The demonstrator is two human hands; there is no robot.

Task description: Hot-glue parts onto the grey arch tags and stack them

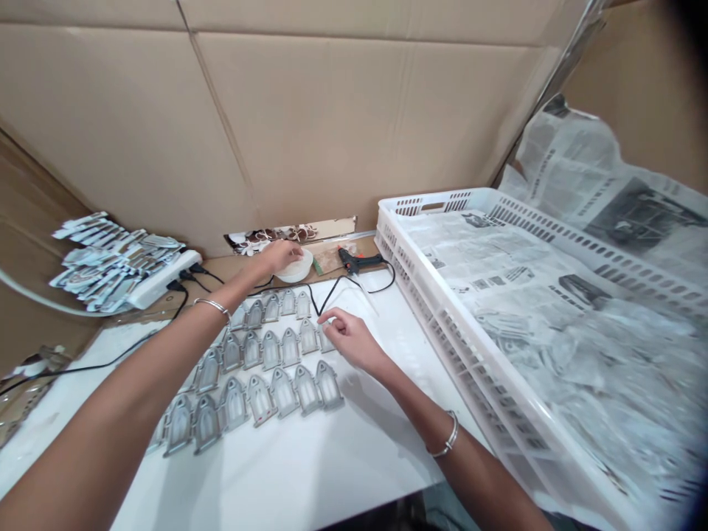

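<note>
Several small arched grey pieces (234,402) lie in three rows on the white tabletop (265,472). My left hand (281,256) reaches over them to a round white bowl (295,267) at the back; its fingertips are bent down at the bowl's rim, and what they hold, if anything, is hidden. My right hand (351,335) is by the right end of the middle row, fingers curled, nearest to the last arched piece there. Whether it grips anything is too small to tell.
A black glue gun (359,260) with a cable lies behind the rows. At the right stands a large white plastic crate (442,295) lined with newspaper, holding plastic-wrapped items. A power strip (164,280) and a pile of white-edged pieces (105,262) are at the left. Cardboard walls surround the table.
</note>
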